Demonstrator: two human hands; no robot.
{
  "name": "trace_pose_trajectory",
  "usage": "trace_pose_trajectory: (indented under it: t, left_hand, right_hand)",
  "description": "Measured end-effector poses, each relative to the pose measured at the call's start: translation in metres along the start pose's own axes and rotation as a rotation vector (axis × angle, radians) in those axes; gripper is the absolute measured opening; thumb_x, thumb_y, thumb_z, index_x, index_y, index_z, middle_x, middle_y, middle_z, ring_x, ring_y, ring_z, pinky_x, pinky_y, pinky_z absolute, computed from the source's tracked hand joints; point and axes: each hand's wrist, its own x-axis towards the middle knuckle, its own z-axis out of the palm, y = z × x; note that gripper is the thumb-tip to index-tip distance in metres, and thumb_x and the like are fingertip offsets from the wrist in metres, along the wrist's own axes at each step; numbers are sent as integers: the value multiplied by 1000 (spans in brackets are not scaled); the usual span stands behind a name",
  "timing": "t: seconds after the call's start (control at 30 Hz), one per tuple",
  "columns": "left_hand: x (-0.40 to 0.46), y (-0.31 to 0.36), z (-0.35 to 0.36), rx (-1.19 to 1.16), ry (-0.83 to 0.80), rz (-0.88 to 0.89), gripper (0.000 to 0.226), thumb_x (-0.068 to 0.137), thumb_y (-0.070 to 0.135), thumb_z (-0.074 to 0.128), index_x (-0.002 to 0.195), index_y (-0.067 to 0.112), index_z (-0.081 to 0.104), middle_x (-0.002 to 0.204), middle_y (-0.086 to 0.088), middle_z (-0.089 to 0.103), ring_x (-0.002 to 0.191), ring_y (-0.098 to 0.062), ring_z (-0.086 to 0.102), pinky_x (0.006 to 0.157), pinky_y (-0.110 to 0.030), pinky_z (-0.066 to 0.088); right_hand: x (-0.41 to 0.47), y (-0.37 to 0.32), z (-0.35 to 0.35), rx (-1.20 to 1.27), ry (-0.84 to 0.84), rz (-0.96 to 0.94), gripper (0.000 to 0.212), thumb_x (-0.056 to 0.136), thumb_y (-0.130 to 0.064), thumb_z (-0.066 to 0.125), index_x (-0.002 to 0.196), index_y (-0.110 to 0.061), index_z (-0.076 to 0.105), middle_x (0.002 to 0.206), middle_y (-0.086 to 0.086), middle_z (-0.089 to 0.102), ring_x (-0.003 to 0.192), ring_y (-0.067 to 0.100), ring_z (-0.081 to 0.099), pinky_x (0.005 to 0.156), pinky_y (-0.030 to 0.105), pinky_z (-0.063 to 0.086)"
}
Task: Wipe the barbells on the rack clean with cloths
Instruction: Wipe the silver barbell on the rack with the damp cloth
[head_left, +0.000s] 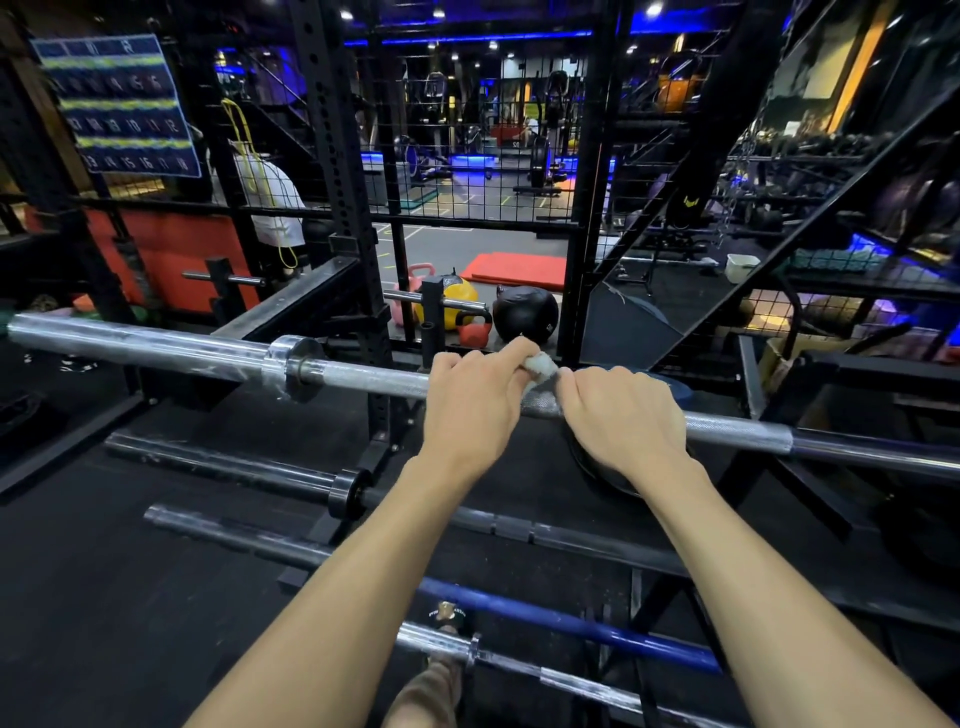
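Fingers (519, 349) of the left hand (475, 402) curl over the top chrome barbell (363, 378) and pinch a small white cloth (541, 365) against it; the right hand (626, 415) lies just beside, its fingers bent down over the same cloth and bar, knuckles up. The cloth shows only in the gap between the 2 hands, bunched on the knurled shaft, so how much of it wraps the bar cannot be told. That barbell runs across the view from its thick sleeve at far left, past a collar (298, 368), down to the right edge.

Below it lie 4 more bars, each stepped nearer the person: a dark barbell (228, 462) with a black collar, a grey barbell (244, 540), a blue barbell (571, 623) and a lowest chrome barbell (561, 675). A black perforated rack upright (337, 171) rises behind the top bar. Past it on the floor sit a black medicine ball (525, 313), a yellow ball (457, 306), a small red kettlebell (474, 328), a pink kettlebell (418, 275) and a red mat (514, 270). A numbered blue banner (117, 104) hangs at upper left.
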Motion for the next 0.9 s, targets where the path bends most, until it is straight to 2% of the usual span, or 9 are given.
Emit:
trace_pose_trajectory:
  t: [0.13,0.2,0.27,0.4,0.57,0.63,0.77,0.83,0.9]
  left_hand:
    - [-2,-3,2,-147,-3,-7,13,105,27,50,109,26,62,59,4,57,57,-22,52,70,-37,43]
    - [-19,-9,1,-237,-18,15,17,103,21,50,112,24,64,79,5,68,75,-20,59,93,-34,46]
    - [-32,-12,2,-234,-10,40,25,99,11,55,120,22,65,106,9,72,101,-11,61,119,-35,28]
    - [-17,0,4,-39,6,6,20,97,15,60,113,26,62,83,9,65,82,-17,56,96,-42,42]
    - [3,12,3,-3,19,-63,11,103,26,54,112,26,62,67,4,63,67,-23,56,79,-40,43]
    - [-1,7,0,-46,-2,-45,11,104,25,51,111,25,60,64,5,61,63,-21,54,83,-37,42]
    - [-24,-2,-1,-93,-51,18,23,99,14,55,116,30,57,89,17,64,84,-6,56,124,-35,19]
    - [-24,-3,3,-31,-34,25,27,96,11,59,116,29,57,87,14,64,85,-12,58,116,-39,32]
    - [-15,2,5,28,0,7,21,97,13,59,113,27,58,72,12,58,73,-18,55,95,-39,43]
  right_hand:
    - [0,2,-1,5,-17,32,54,106,-39,18,83,-16,62,69,-1,45,71,32,44,66,40,33]
    - [1,3,2,-35,-1,7,54,99,-37,9,84,-19,57,77,1,54,70,32,42,63,38,28]
    - [2,4,5,-37,-8,11,51,97,-36,9,87,-20,56,82,1,58,68,31,41,62,37,25]
    - [2,2,2,-1,-21,31,48,104,-36,16,87,-18,57,83,3,59,69,30,42,66,38,29]
    - [0,1,-2,8,-27,11,51,109,-40,21,91,-16,62,93,9,67,84,38,59,68,39,31]
    - [2,2,2,-20,-27,-4,50,107,-38,16,90,-18,59,93,6,67,79,38,56,66,39,30]
    - [2,5,7,-65,6,-39,67,88,-42,-7,91,-19,56,80,0,55,68,31,41,54,36,19]
    - [1,5,8,-80,18,-43,65,88,-39,-7,91,-19,55,77,-1,50,67,31,41,52,36,16]
    - [1,4,7,-63,11,-10,55,101,-39,5,85,-18,54,78,1,54,67,31,41,58,37,24]
